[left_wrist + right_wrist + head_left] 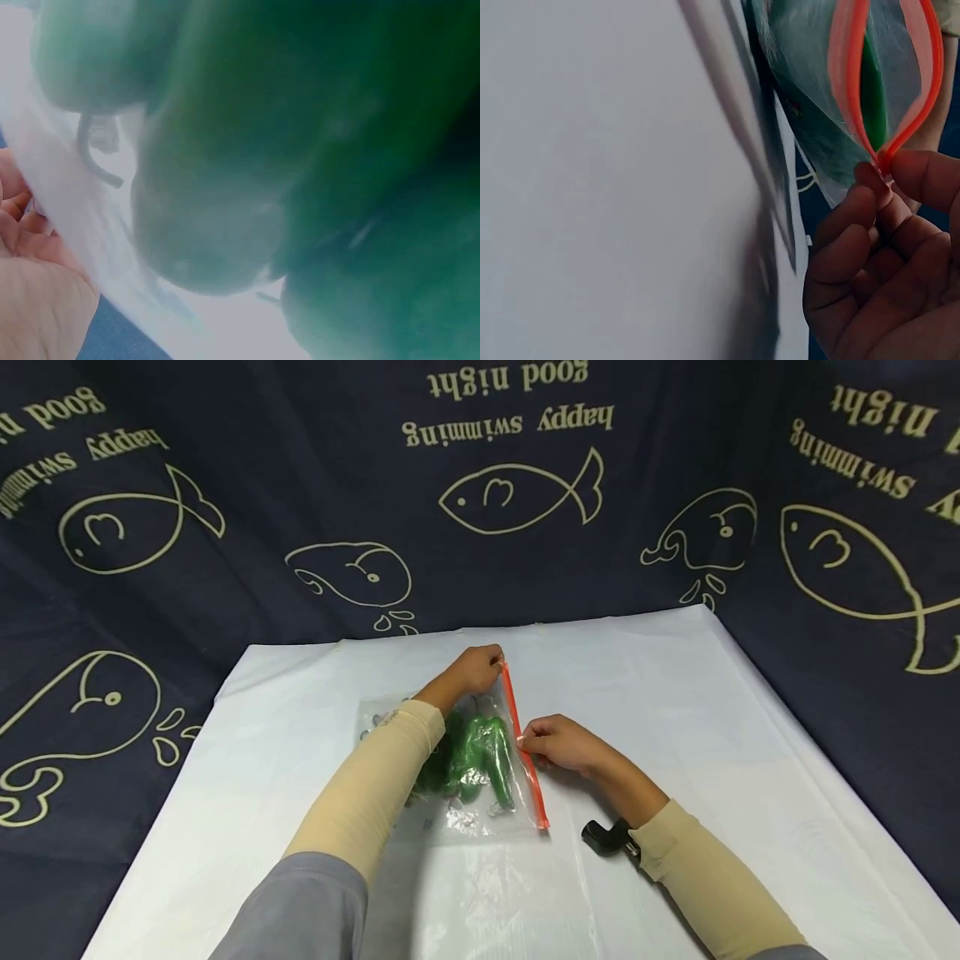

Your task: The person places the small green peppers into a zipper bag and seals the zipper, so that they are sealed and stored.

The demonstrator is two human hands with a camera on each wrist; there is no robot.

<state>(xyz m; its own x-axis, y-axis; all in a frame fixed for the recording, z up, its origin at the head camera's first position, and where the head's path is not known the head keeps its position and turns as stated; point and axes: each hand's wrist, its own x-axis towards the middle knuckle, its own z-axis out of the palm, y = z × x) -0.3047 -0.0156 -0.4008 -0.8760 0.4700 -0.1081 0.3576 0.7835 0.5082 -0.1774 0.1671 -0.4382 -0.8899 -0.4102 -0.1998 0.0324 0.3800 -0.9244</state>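
A clear zip bag (480,814) with a red zip strip (537,793) lies on the table, and several long green peppers (480,747) are inside it. At the strip's far end, my left hand (477,670) pinches the bag's corner. The left wrist view shows the peppers (217,195) close up through the plastic, one with a curved stem, and part of the left hand (37,277) at the edge. My right hand (562,743) pinches the white zip slider (521,740) partway along the strip. In the right wrist view the red strip (847,75) gapes apart beyond the thumb and fingers.
A white cloth covers the table (645,677). Dark blue fabric (525,577) with fish and whale drawings hangs behind and at both sides. A black camera mount (603,837) sticks out from the right wrist.
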